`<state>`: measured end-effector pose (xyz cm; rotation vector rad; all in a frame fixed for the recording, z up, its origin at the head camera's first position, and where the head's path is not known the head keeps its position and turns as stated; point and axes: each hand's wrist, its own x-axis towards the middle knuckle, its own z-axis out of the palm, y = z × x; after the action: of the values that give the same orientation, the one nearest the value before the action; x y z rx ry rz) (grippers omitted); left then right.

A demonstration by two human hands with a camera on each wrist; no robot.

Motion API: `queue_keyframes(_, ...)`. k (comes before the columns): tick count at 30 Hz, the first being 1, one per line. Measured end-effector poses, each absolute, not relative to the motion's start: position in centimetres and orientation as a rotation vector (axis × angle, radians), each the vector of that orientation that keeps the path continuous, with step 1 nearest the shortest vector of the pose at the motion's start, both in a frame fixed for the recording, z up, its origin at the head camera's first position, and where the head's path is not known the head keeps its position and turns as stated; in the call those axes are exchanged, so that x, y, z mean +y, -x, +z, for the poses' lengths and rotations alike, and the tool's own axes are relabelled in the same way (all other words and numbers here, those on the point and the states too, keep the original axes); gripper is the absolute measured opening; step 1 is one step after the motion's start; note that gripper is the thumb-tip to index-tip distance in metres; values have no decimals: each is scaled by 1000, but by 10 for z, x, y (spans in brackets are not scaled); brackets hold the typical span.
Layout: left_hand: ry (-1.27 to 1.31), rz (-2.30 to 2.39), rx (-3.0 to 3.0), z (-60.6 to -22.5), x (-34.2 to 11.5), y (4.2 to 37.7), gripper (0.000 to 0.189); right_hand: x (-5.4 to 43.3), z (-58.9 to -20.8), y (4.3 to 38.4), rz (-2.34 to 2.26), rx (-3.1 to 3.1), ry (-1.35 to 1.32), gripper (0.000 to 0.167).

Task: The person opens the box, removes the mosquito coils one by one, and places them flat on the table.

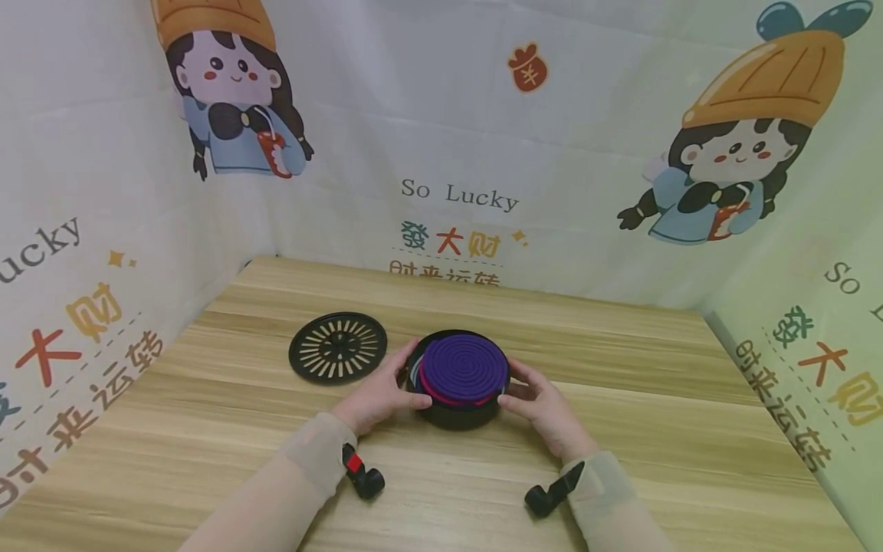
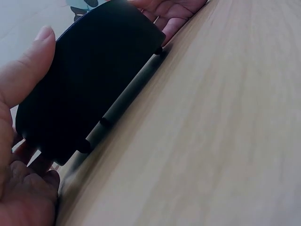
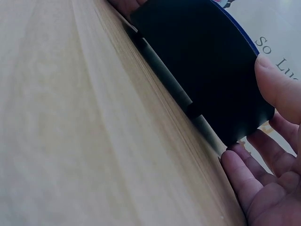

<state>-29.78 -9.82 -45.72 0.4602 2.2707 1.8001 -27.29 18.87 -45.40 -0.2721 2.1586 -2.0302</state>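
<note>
A round black holder (image 1: 458,416) with small feet sits between both hands in the middle of the wooden table. A purple spiral coil (image 1: 464,366), shaped like a mosquito coil, lies on top in it, with a pink edge (image 1: 448,395) showing below. My left hand (image 1: 382,391) grips the holder's left side, thumb near the rim, fingers curled round the far side. On the right side my right hand (image 1: 545,402) holds it the same way. Both wrist views show the holder's dark wall (image 2: 94,70) with a narrow gap beneath it, fingers low against its sides.
A round black slotted lid (image 1: 338,348) lies flat on the table to the left of the holder. The wooden table (image 1: 635,429) is enclosed by white printed cloth (image 1: 448,138) at the back and sides. Small black wrist cameras (image 1: 366,479) are strapped at both sleeves.
</note>
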Motion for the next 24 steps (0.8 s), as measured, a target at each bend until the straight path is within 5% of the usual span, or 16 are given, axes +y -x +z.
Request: queue_keyframes(24,-475,1900,2177,-459,-100,297,100,187,-424,287,-1990,2245,100,52)
